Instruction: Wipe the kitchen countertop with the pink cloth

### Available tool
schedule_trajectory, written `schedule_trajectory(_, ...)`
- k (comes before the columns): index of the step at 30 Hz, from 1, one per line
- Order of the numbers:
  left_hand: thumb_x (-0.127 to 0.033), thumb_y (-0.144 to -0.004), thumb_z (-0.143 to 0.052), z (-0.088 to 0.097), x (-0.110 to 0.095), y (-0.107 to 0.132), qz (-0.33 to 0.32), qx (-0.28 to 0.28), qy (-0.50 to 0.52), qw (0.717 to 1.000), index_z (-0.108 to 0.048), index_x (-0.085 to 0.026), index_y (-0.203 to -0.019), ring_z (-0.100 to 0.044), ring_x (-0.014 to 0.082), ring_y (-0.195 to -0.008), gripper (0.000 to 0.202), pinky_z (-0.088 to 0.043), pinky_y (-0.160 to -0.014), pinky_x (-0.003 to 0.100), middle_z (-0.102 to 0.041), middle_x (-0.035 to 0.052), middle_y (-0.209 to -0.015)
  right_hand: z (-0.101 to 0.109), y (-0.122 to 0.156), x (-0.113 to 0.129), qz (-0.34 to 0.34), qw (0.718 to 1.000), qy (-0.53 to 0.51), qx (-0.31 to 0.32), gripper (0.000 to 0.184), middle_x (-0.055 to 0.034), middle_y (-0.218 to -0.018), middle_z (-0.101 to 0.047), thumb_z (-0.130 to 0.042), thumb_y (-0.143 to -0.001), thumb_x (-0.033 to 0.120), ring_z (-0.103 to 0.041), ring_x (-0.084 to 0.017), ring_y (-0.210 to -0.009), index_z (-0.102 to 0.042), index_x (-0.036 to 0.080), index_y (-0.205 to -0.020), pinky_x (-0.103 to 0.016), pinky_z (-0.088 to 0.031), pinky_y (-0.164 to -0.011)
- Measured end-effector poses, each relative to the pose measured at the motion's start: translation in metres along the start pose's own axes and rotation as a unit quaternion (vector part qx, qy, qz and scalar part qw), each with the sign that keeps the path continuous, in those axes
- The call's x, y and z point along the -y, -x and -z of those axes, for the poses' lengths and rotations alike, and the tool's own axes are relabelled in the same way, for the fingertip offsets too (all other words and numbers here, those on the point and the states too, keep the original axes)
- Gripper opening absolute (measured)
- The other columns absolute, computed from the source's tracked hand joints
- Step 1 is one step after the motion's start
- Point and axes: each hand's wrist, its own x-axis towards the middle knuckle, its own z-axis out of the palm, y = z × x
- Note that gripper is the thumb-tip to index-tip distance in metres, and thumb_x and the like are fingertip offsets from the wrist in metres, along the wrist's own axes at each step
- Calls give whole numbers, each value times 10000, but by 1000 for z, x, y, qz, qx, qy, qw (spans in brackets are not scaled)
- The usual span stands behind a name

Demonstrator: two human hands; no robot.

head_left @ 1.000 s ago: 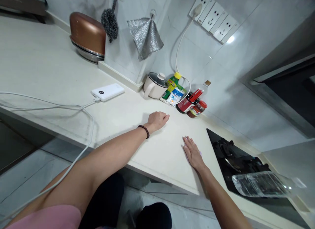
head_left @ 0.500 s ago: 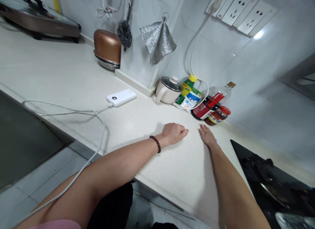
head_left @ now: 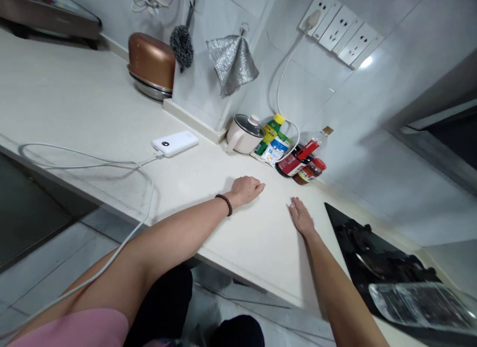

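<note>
My left hand lies on the white countertop with its fingers curled into a fist and nothing visible in it. A dark beaded bracelet circles that wrist. To its right, my right hand rests on the same counter, its fingers stretched out and its palm hidden. A thin pale sliver shows at this hand's edge; I cannot make out what it is. Beyond both hands stand a red-lidded jar and a dark bottle with a red label. Neither hand touches them.
A white power bank with a cable lies to the left. Against the wall stand a lidded cream pot, a green bottle and a blue-white packet. A black stove is at right, a copper-coloured pot at back left.
The view has turned, so most things sit further left and more of the stove shows. My right hand has drawn back a little from the jars. My left hand stays in a fist.
</note>
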Motion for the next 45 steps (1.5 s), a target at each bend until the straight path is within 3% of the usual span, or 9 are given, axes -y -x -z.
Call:
schedule_trajectory(5,-441,-972,-363,4,4,1,20,6,-2,1000,-753,-195,-793,-654,208,-783,495,-359,-618,294,-754,87,-869,18,80,6,21,999,12,-40,665,-102,-1632,-206,-258,-991,589,-203,-283,-1493,-421,181,-1490,-494,-237,-1205)
schedule_trajectory(11,-437,-965,-360,5,3,2,20,17,-7,1000,-767,-203,-809,-656,208,-800,495,-381,-622,288,-756,82,-880,44,180,-13,8,1000,2,-12,628,-106,-1551,-387,-310,-1006,515,-355,-261,-1427,-269,226,-1562,-487,-301,-1182)
schedule_trajectory(14,-428,-961,-360,1,-2,3,6,19,-3,1000,-759,-193,-781,-646,204,-765,496,-356,-598,291,-749,87,-844,51,213,-29,3,1000,4,6,625,-64,-1584,-345,-335,-1000,513,-301,-281,-1461,-252,267,-1568,-523,-262,-1198)
schedule_trajectory(16,-421,-954,-369,-4,-7,5,-7,21,5,1000,-746,-187,-749,-628,192,-715,488,-324,-575,292,-735,83,-787,52,220,-36,2,1000,5,15,621,-34,-1595,-325,-340,-994,520,-278,-283,-1472,-249,302,-1568,-532,-251,-1203)
schedule_trajectory(20,-423,-942,-386,-11,-16,8,-34,29,34,998,-698,-185,-660,-556,167,-601,482,-257,-544,301,-673,55,-652,49,201,-50,-9,1000,0,9,621,-21,-1591,-332,-327,-988,538,-278,-281,-1473,-260,318,-1564,-538,-260,-1201)
schedule_trajectory(28,-423,-935,-408,-12,-21,9,-39,48,51,997,-622,-186,-571,-475,151,-556,484,-238,-555,304,-586,28,-559,37,112,-106,-36,999,15,-25,717,-112,-1562,-379,-249,-969,604,-311,-279,-1458,-362,163,-1524,-472,-251,-1210)
schedule_trajectory(36,-416,-922,-421,-16,-25,9,-53,68,48,995,-518,-189,-516,-378,132,-504,475,-210,-543,313,-509,8,-517,30,37,-162,-89,995,39,0,695,-103,-1544,-415,-248,-959,605,-343,-296,-1439,-386,207,-1512,-542,-263,-1175)
schedule_trajectory(40,-425,-919,-421,-17,-25,9,-58,75,42,995,-489,-189,-513,-348,127,-499,475,-204,-544,311,-486,0,-511,26,6,-172,-88,995,37,-7,703,-113,-1526,-438,-258,-948,613,-361,-304,-1426,-417,204,-1497,-534,-273,-1169)
schedule_trajectory(45,-420,-919,-417,-16,-18,6,-43,70,39,996,-492,-188,-520,-358,129,-513,468,-206,-550,305,-487,2,-513,26,-14,-168,-109,993,46,-8,674,-120,-1519,-446,-276,-953,585,-372,-327,-1413,-436,205,-1486,-587,-263,-1153)
